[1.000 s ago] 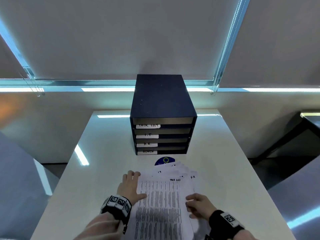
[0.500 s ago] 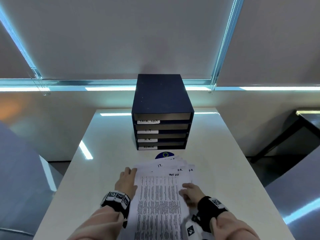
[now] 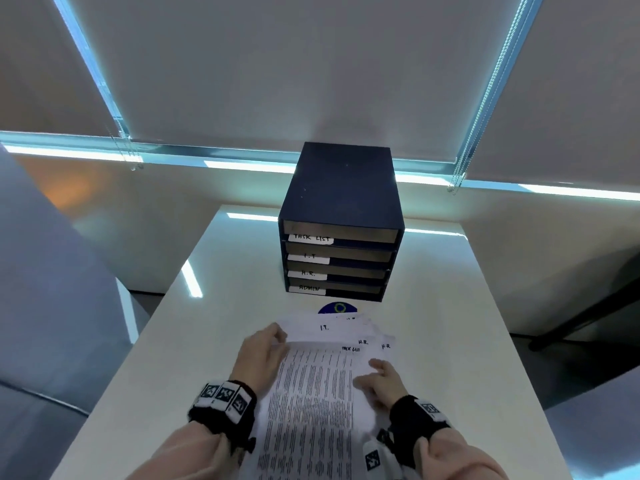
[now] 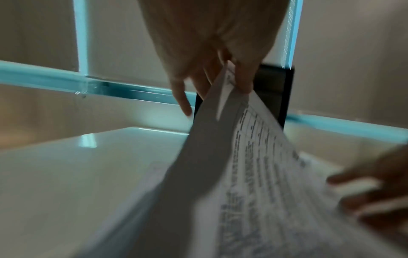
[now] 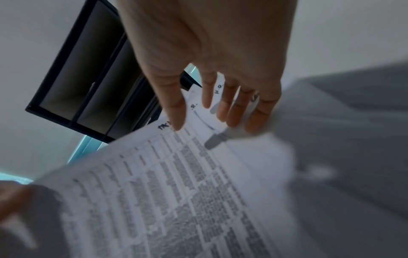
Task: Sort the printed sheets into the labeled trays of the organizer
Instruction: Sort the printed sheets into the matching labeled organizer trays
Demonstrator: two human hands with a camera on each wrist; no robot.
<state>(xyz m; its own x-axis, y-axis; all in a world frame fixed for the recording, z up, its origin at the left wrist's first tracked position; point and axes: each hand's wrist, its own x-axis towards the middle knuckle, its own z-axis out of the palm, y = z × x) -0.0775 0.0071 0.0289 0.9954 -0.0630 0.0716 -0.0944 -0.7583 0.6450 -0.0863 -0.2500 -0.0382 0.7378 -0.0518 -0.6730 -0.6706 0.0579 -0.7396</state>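
A dark blue organizer (image 3: 341, 188) stands at the back of the white table, its trays labelled TASK LIST (image 3: 311, 238), I.T, H.R. and ADMIN from top to bottom. In front of it lies a fanned pile of printed sheets (image 3: 332, 329). The top sheet (image 3: 313, 396) is marked TASK LIST. My left hand (image 3: 277, 336) pinches that sheet's far left corner; the left wrist view shows the hand (image 4: 232, 82) holding the sheet (image 4: 247, 157) raised off the pile. My right hand (image 3: 375, 370) lies with straight fingers (image 5: 232, 113) over the pile's right edge, holding nothing.
A round blue disc (image 3: 337, 308) peeks out between the organizer and the pile. The white table (image 3: 214, 341) ends on the left by a grey seat (image 3: 52, 306) and on the right over dark floor. Window blinds (image 3: 311, 64) hang behind the organizer.
My left hand went from lying flat at the pile's left edge to pinching the top sheet's far corner and lifting it. My right hand slid forward along the right edge.
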